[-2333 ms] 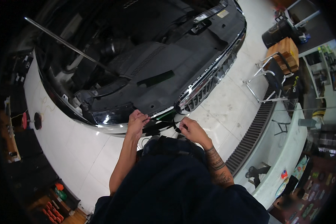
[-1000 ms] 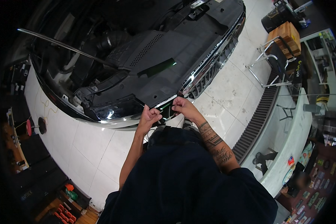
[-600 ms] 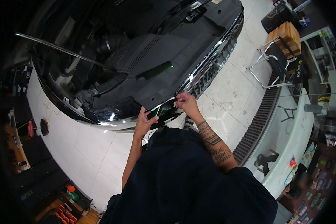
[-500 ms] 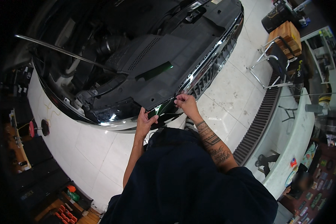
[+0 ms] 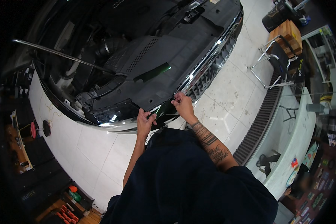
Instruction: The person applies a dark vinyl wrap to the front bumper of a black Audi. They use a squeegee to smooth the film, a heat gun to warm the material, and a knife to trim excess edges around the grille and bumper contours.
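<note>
At the front corner of a dark car with its hood raised, a dark, greenish glossy sheet like tint film [image 5: 165, 109] stretches between my hands. My left hand [image 5: 144, 122] grips its left edge, thumb bent over toward the fingers. With fingertips pinched together, my right hand [image 5: 183, 106] holds the upper right edge beside the end of the chrome grille [image 5: 198, 79]. A thin light line runs across the sheet between the hands. Another dark green strip [image 5: 152, 73] lies on the black engine-bay cover [image 5: 138, 84]. The headlight [image 5: 114, 112] is left of my left hand.
A metal hood prop rod [image 5: 63, 55] slants across the engine bay. On the right stand a chair [image 5: 274, 61], a wooden block [image 5: 287, 33] and a long pale counter [image 5: 293, 149], with a dark floor grate [image 5: 259, 125]. Black cabinets [image 5: 37, 164] line the left.
My right hand has shifted slightly left, and its wrist has turned a little. The left hand stays nearly in place, still at the sheet's left edge.
</note>
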Action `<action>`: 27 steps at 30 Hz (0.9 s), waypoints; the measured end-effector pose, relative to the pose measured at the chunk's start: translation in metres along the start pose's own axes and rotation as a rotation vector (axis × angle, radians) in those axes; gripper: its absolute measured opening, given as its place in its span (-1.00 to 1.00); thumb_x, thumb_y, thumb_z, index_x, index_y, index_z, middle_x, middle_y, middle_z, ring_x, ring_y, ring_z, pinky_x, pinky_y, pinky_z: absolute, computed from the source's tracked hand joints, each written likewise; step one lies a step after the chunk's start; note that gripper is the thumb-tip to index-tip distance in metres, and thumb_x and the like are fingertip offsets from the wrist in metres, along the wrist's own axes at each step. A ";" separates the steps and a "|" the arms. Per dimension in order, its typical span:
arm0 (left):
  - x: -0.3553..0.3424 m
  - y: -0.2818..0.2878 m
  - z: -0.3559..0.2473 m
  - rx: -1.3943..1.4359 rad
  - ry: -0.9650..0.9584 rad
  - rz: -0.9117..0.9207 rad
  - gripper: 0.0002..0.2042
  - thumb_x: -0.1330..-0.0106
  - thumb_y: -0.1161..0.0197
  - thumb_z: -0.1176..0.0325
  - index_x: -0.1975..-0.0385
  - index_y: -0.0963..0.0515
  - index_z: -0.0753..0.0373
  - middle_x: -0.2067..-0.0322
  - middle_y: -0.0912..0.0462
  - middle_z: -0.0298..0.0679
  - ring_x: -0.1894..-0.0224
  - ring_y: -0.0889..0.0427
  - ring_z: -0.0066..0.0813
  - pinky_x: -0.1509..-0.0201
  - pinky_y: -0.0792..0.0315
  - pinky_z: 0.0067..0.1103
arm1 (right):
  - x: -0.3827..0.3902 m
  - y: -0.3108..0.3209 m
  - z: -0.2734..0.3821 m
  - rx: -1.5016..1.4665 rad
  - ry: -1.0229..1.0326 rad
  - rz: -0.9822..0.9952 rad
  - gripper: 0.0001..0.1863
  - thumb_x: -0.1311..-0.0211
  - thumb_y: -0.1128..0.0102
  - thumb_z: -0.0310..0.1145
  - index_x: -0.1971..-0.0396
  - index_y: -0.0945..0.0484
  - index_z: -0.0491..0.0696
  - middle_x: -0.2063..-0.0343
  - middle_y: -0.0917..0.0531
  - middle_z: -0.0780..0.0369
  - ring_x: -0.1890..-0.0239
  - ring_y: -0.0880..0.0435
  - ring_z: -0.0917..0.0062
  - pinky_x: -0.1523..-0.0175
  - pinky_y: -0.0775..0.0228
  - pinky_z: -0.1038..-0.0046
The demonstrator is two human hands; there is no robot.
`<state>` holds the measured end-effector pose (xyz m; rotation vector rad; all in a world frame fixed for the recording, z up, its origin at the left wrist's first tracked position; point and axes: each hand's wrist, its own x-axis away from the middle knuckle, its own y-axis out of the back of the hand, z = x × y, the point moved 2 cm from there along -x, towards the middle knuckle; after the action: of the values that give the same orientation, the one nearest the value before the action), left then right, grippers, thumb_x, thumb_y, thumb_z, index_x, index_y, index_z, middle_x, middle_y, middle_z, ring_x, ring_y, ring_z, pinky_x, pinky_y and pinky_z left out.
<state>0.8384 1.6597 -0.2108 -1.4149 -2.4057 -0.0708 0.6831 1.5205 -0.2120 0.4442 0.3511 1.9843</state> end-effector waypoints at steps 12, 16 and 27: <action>-0.002 -0.004 0.001 -0.157 -0.057 -0.133 -0.64 -0.18 -0.20 0.55 0.03 -0.32 0.42 0.34 -0.59 -0.18 0.62 -0.46 -0.61 0.65 -0.36 -0.67 | -0.001 -0.004 -0.001 0.024 0.015 -0.117 -0.71 0.12 -0.38 -0.56 0.43 -0.41 -0.20 0.63 -0.57 0.14 0.55 -0.61 0.36 0.39 -0.42 0.37; -0.003 -0.006 -0.003 -0.264 -0.049 -0.201 -0.71 -0.18 -0.21 0.52 0.12 -0.36 0.41 0.40 -0.59 -0.20 0.65 -0.46 -0.62 0.68 -0.34 -0.66 | -0.004 -0.006 -0.004 0.034 -0.027 -0.102 -0.70 0.14 -0.39 -0.56 0.45 -0.40 -0.20 0.64 -0.56 0.13 0.56 -0.60 0.34 0.39 -0.42 0.36; -0.006 -0.008 0.006 -0.205 -0.093 -0.258 -0.72 -0.21 -0.22 0.51 0.12 -0.38 0.43 0.43 -0.60 -0.23 0.68 -0.45 -0.64 0.69 -0.31 -0.67 | -0.005 -0.007 -0.002 -0.027 -0.076 -0.168 -0.72 0.12 -0.37 -0.58 0.48 -0.39 -0.19 0.65 -0.55 0.09 0.56 -0.60 0.28 0.38 -0.42 0.35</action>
<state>0.8326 1.6516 -0.2175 -1.2035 -2.7119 -0.3309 0.6900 1.5188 -0.2177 0.4569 0.3034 1.8023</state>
